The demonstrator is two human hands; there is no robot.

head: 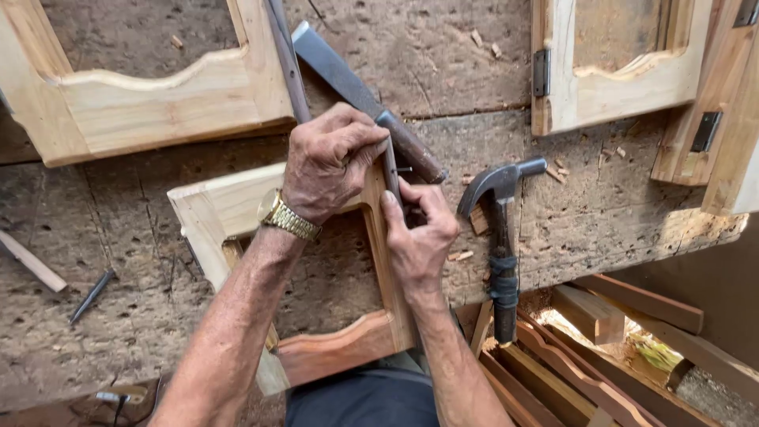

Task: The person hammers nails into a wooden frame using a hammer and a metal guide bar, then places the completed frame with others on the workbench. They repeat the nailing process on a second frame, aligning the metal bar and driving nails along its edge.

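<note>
A small wooden door frame [213, 207] lies flat on the worn workbench [111, 261] in front of me. My left hand [328, 162], with a gold wristwatch, presses a dark metal hinge [390, 162] against the frame's right rail. My right hand [419, 229] pinches the same rail just below the hinge, thumb up by a small screw or nail sticking out of it. Just to the right of my right hand, a claw hammer [500, 229] lies on the bench. A wide chisel [356, 91] rests behind my left hand.
Two more pale frames lie at the back: one far left [150, 99], one far right with black hinges [617, 87]. A nail punch [91, 296] and a wooden stick [32, 261] lie at the left. Shaped wooden strips [577, 372] are stacked below the bench edge.
</note>
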